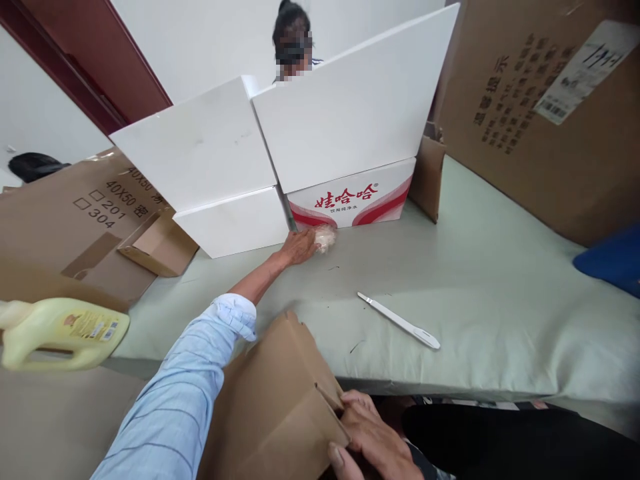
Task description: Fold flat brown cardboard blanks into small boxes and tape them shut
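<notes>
My left hand (301,247) is stretched out over the table, its fingers on a small crumpled bundle of clear plastic (325,239) in front of the white box with red print (350,200). Nearer to me, an open brown cardboard box (270,400) stands tilted at the table's front edge. My right hand (373,433) grips the right rim of that box, with the thumb and fingers on its cardboard. A slim white knife-like tool (399,320) lies on the green cloth, right of the brown box.
White boxes (200,147) are stacked across the back of the table (500,267). Large cartons stand at left (75,227) and right (540,120). A yellow jug (70,333) is at left, a blue object (613,260) at right. A person (293,40) is behind the boxes.
</notes>
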### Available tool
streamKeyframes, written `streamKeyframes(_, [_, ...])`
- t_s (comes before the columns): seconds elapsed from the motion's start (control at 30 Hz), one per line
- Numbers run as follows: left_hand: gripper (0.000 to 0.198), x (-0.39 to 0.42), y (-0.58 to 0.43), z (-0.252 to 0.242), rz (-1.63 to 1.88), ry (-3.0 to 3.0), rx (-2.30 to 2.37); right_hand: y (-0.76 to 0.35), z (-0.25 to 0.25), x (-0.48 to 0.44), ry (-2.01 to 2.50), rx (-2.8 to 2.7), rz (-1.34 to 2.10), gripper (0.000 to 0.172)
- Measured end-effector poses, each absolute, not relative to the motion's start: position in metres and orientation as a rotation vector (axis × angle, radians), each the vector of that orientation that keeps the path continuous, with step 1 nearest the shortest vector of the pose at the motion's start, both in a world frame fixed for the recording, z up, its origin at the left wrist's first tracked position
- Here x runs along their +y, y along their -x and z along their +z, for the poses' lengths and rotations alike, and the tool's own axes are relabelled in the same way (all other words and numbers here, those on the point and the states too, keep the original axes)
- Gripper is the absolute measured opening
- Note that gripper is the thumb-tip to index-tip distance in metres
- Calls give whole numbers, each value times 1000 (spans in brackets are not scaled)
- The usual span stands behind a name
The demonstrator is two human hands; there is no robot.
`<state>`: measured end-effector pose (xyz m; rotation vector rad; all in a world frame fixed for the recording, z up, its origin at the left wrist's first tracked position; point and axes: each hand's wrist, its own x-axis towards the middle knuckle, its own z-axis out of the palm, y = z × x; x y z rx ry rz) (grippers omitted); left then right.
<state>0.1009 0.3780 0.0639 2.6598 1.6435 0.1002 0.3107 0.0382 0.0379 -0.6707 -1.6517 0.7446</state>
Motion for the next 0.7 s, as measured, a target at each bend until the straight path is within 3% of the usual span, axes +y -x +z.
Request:
streamKeyframes(0.13, [39,374,-101,93,91,-2658,1594,-305,52,35,750,-1535,751,24])
streamKeyframes(0.27, [45,349,-103,118,146,-2669,1586,-302,62,32,897,-1427,839,39])
streamKeyframes(0.4, [45,301,-84,145,372,-2725,1469,-301,69,31,1062,-1233,986,49])
streamKeyframes(0.57, [36,178,-41,197,802,-2741,1140,-297,69,37,1126,-1050,1051,55])
streamKeyframes(0.7, [24,50,-15,215,943,-2585,1155,-294,74,46,1049,-928,1110,54])
